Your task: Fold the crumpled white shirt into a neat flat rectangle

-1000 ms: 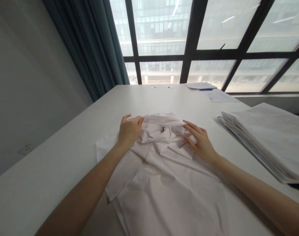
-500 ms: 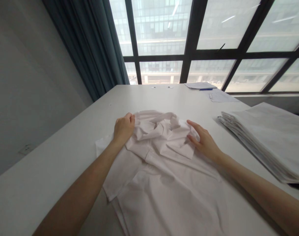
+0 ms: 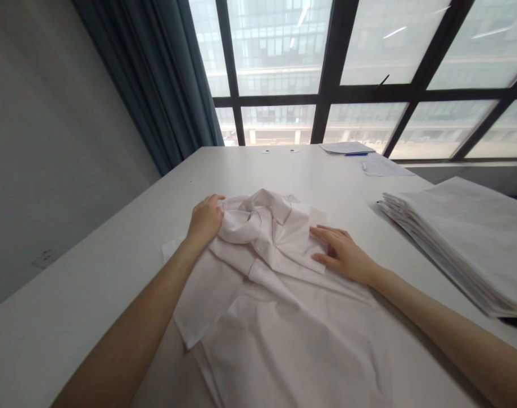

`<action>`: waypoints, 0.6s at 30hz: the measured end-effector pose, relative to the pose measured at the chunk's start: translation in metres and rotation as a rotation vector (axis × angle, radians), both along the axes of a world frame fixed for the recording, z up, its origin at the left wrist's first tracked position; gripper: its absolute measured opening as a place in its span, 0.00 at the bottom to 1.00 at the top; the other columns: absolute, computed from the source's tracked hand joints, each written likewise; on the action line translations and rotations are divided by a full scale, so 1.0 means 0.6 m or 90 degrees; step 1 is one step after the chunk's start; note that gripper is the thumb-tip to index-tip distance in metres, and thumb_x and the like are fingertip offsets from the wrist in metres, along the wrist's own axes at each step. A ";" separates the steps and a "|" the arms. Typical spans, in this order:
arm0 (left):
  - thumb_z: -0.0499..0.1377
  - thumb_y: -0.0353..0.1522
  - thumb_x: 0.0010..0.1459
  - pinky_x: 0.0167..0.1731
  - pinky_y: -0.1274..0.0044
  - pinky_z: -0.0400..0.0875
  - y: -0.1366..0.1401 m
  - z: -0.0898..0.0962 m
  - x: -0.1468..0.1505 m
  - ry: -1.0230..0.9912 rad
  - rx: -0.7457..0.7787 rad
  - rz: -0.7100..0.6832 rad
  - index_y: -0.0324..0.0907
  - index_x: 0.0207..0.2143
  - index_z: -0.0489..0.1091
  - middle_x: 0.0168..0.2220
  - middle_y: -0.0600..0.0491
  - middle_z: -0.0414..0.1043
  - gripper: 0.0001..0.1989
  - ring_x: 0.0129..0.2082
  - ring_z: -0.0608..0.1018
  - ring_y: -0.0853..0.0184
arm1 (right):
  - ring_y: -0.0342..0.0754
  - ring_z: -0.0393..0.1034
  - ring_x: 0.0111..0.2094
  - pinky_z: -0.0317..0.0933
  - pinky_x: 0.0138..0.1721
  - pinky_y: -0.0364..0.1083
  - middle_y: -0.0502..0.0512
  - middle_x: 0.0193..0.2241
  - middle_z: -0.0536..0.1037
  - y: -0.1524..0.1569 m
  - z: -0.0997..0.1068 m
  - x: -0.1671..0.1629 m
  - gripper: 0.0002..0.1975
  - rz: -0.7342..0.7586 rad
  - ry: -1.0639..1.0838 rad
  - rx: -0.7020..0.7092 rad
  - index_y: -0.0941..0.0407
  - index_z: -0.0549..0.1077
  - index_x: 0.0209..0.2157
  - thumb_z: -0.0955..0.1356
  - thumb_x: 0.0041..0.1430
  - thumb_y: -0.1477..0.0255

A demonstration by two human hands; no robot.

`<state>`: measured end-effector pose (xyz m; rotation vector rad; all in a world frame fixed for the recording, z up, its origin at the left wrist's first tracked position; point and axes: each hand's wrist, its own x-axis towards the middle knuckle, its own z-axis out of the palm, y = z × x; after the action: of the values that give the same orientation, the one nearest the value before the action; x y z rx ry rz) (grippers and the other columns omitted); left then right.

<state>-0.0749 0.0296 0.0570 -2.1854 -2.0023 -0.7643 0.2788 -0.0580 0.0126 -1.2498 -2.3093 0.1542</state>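
A white collared shirt [image 3: 283, 317] lies on the white table, its body stretching toward me. Its collar and shoulder area is bunched up at the far end, with a short sleeve spread out on the left. My left hand [image 3: 205, 218] is closed on the cloth at the far left edge of the bunched part, though its fingertips are partly hidden. On the right side my right hand [image 3: 345, 252] rests against the shirt, thumb and fingers apart, touching the cloth beside the collar.
A thick stack of white sheets [image 3: 466, 243] lies on the table [image 3: 131, 226] to the right. Papers [image 3: 388, 166] and a blue pen [image 3: 356, 154] are at the far right edge. Behind stand windows and a dark blue curtain [image 3: 156, 73]; a wall borders the left.
The bunched collar part has shifted, and the collar now stands up more clearly. My left hand moved slightly left; my right hand moved left and nearer to me along the cloth.
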 end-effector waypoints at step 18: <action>0.50 0.32 0.63 0.44 0.72 0.67 -0.048 0.013 0.089 -0.047 0.028 -0.242 0.42 0.38 0.75 0.39 0.48 0.78 0.13 0.41 0.77 0.59 | 0.50 0.74 0.37 0.58 0.47 0.54 0.53 0.35 0.82 -0.007 0.007 -0.011 0.14 -0.003 0.052 0.019 0.51 0.71 0.51 0.61 0.67 0.71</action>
<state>-0.0213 0.0008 0.0650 -2.5811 -1.5957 -0.9302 0.2722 -0.0621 0.0166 -1.2112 -2.2312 0.1664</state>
